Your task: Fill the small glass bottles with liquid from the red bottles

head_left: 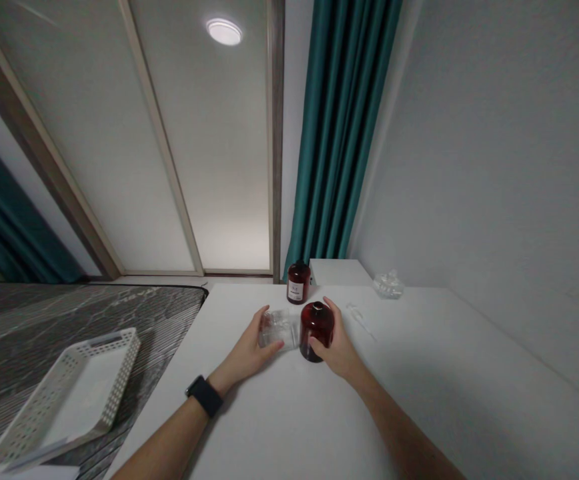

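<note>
In my right hand [337, 343] is a dark amber bottle [315, 327], its fingers wrapped round the right side and the thumb across the front. The bottle stands upright, with its short neck on top. My left hand [249, 343] grips a clear, see-through plastic piece [279, 328], perhaps a wrapper or box, between thumb and fingers. This piece lies just left of the bottle; I cannot tell whether the two touch. Behind them stands a second amber bottle [298, 283] with a white label.
The white table [279, 427] runs along the grey wall at right. A white box [340, 272] and crumpled clear plastic [388, 285] sit at the back. A thin clear strip [362, 321] lies right of the bottle. At lower left is a white perforated basket [52, 400].
</note>
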